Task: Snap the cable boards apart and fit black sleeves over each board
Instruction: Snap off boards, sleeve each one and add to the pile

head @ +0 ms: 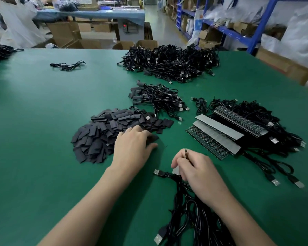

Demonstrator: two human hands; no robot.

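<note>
A green table [43, 121] is seen from above, and every place below is given relative to the pile of black sleeves [114, 128] heaped near its middle.

The left hand [133, 146] is laid palm-down on the near right edge of that pile, its fingers spread over the sleeves and the thumb stretched out to the right on the mat; whether a sleeve is pinched beneath it cannot be told. To the right of the pile and nearer the person, the right hand [197, 171] is closed around a small board [186, 152], of which only the upper tip is seen above the curled fingers. A bundle of black cables [187, 215] trails from under this hand toward the person, with a USB plug [157, 172] lying just to the hand's left.

Further right of the pile, strips of unseparated boards [219, 132] are stacked side by side, their cables [267, 121] tangled behind and beside them. Just beyond the pile, a small heap of sleeved cables [158, 98] is placed. Beyond that again, a large heap of cables [171, 63] is spread near the far edge of the table. Well to the far left of the pile, a single loose cable [68, 65] is left alone.
</note>
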